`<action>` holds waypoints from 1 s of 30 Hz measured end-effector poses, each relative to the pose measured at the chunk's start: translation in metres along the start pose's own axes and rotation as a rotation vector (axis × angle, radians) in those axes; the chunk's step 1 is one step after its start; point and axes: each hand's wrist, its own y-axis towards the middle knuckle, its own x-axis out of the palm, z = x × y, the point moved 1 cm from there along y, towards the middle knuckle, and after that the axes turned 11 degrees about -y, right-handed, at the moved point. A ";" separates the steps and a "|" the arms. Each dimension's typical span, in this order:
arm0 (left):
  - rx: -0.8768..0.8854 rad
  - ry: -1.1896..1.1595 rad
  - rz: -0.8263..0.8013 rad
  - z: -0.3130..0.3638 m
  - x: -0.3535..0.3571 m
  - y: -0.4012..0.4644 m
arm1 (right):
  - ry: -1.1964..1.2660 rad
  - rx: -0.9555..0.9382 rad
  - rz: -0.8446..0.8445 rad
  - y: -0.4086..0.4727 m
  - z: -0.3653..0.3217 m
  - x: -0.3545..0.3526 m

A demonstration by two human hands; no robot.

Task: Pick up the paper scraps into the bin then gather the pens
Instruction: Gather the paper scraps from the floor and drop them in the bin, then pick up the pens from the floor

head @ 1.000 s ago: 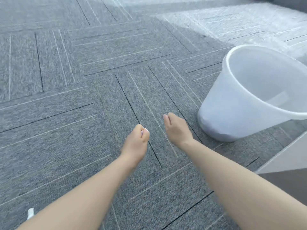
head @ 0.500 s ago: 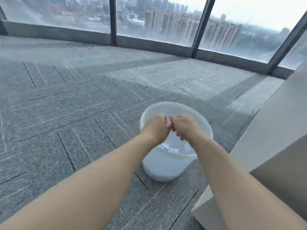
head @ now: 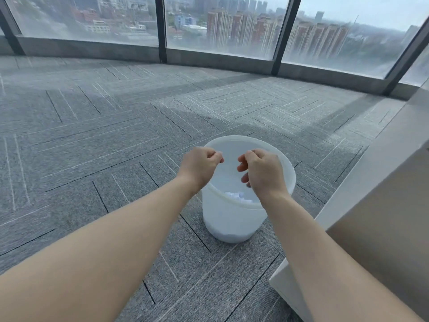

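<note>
Both hands hang over the round white translucent plastic bin (head: 234,219). The left hand (head: 200,167) has its grip curled closed, apparently empty. The right hand (head: 263,171) has loosened fingers. Crumpled white paper scraps (head: 239,196) lie inside the bin. Risk: any scrap released near the rim could flutter onto the grey carpet floor (head: 92,147). No pens visible.

Two bare forearms reach into view from the bottom edge, on either side of a white plastic bin (head: 234,219). No sleeves, watch, rings or bracelets show anywhere on them. The left hand (head: 200,165) and right hand (head: 263,170) are ungloved, with short, plain fingernails. Both arms are slender and smooth from elbow to wrist.
</note>
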 end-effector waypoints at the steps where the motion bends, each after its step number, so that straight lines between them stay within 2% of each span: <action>1: -0.007 -0.028 0.030 -0.004 -0.010 -0.006 | 0.024 -0.011 -0.036 -0.009 -0.005 0.006; 6: -0.096 -0.108 0.119 -0.041 -0.050 -0.037 | 0.062 0.030 -0.271 -0.051 -0.011 0.051; 10: -0.179 -0.064 0.115 -0.073 -0.073 -0.078 | -0.086 0.009 -0.393 -0.078 -0.001 0.090; 16: -0.340 0.215 -0.022 -0.127 -0.127 -0.179 | -0.284 -0.077 -0.532 -0.124 0.009 0.153; 19: -0.463 0.286 -0.012 -0.164 -0.166 -0.241 | -0.432 -0.144 -0.701 -0.172 0.010 0.197; 23: -0.671 0.335 0.132 -0.210 -0.224 -0.334 | -0.666 -0.296 -0.972 -0.264 0.014 0.260; 26: -0.874 0.385 0.278 -0.236 -0.259 -0.407 | -0.794 -0.314 -1.154 -0.339 0.023 0.297; 28: -1.000 0.429 0.400 -0.247 -0.275 -0.449 | -0.860 -0.322 -1.222 -0.384 0.029 0.313; 30: -1.102 0.453 0.523 -0.256 -0.285 -0.480 | -0.945 -0.360 -1.220 -0.418 0.035 0.323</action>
